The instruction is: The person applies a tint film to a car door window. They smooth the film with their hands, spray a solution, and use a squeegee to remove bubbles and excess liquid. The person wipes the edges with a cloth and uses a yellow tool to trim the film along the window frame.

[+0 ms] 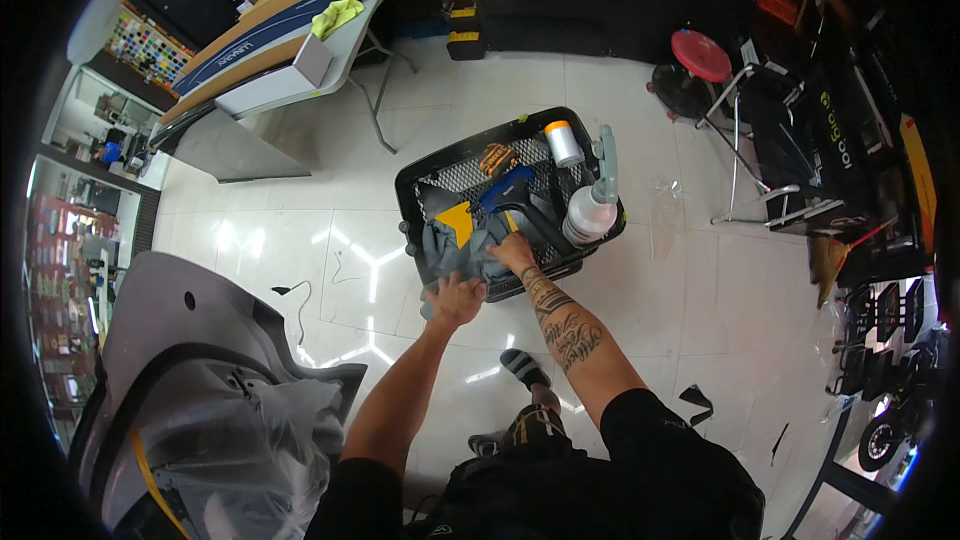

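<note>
A black mesh-bottomed basket stands in front of me, with a crumpled grey cloth at its near left side. At the basket's near edge my left hand is closed on the cloth, and a bit of grey shows beside its fingers. My right hand reaches inside, its fingers closed on the cloth's right part; the fingertips are partly hidden. Close by lie a yellow triangular scraper and a blue-and-black heat gun. A white spray bottle with a grey-green trigger head stands at the right.
A silver cylinder with an orange top and a dark orange-marked item share the basket. A large car bumper with plastic film sits lower left. Upper left is a folding table; a black chair and red stool stand right.
</note>
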`<action>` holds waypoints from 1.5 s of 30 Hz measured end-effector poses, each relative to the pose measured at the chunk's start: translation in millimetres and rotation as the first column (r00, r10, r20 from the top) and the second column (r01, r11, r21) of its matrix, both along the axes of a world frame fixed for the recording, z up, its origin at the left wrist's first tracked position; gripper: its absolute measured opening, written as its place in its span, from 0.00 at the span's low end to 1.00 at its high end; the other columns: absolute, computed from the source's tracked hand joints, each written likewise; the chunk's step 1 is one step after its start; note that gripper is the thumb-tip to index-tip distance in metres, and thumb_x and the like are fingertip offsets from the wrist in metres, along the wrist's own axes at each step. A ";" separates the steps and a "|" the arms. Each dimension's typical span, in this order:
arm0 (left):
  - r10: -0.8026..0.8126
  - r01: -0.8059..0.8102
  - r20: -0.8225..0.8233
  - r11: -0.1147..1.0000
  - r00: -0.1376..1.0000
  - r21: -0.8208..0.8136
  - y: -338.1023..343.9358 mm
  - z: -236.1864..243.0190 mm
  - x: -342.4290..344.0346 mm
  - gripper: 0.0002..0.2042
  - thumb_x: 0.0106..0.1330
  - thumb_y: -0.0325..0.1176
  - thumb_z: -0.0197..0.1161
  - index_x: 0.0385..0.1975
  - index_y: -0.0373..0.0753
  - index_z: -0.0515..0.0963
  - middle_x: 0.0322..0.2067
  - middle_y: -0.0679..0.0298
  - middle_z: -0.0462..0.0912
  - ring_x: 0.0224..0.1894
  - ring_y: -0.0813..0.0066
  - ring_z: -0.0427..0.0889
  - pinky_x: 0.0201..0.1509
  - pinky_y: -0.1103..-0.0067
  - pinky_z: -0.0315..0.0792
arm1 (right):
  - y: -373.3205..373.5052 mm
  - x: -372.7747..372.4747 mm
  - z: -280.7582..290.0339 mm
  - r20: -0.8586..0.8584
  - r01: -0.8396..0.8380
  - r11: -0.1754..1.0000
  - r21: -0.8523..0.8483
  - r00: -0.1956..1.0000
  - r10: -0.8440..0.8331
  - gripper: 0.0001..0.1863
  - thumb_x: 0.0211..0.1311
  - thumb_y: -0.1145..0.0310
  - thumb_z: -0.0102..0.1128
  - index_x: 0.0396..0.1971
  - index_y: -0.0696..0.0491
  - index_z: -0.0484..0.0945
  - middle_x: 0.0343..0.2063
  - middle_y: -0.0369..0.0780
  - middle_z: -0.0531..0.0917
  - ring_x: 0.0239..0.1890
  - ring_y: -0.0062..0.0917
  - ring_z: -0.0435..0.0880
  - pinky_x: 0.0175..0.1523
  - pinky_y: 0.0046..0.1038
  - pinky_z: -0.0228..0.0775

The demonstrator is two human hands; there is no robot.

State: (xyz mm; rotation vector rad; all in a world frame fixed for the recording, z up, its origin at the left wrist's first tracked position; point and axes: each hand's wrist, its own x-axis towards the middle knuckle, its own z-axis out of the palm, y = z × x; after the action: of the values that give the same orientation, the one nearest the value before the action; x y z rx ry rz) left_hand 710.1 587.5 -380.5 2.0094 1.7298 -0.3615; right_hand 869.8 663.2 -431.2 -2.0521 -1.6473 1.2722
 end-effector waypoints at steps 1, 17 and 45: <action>0.043 -0.042 0.010 0.999 0.999 -0.021 -1.1 -16.7 2.2 0.20 0.65 0.55 0.43 0.50 0.57 0.75 0.60 0.57 0.63 0.62 0.51 0.59 0.57 0.41 0.52 | -0.9 -1.3 -4.2 -0.025 -0.071 0.997 -0.007 0.997 0.071 0.19 0.49 0.62 0.58 0.36 0.61 0.79 0.40 0.54 0.80 0.45 0.48 0.78 0.50 0.40 0.69; 0.171 -0.261 0.901 0.963 0.398 -0.068 82.7 51.6 -3.8 0.15 0.66 0.37 0.57 0.45 0.32 0.73 0.34 0.62 0.80 0.37 0.76 0.75 0.46 0.79 0.68 | 19.1 42.5 59.7 -0.731 0.573 0.658 0.488 0.680 -0.050 0.12 0.51 0.74 0.61 0.35 0.57 0.70 0.31 0.39 0.76 0.36 0.25 0.76 0.45 0.25 0.67; 0.584 -0.939 0.735 0.188 0.343 0.289 -490.7 221.0 -160.9 0.19 0.71 0.40 0.45 0.25 0.28 0.69 0.25 0.36 0.72 0.33 0.33 0.70 0.37 0.57 0.65 | -399.5 -225.6 194.4 -0.901 -0.695 0.691 -0.200 0.407 0.149 0.21 0.68 0.62 0.45 0.54 0.60 0.67 0.49 0.44 0.77 0.49 0.29 0.78 0.55 0.32 0.71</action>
State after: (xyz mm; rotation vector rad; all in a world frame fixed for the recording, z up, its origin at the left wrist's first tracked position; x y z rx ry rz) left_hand 549.2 96.8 -159.4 0.9485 2.4355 1.2604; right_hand 644.2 263.7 -236.9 -0.6950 -1.3890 2.6506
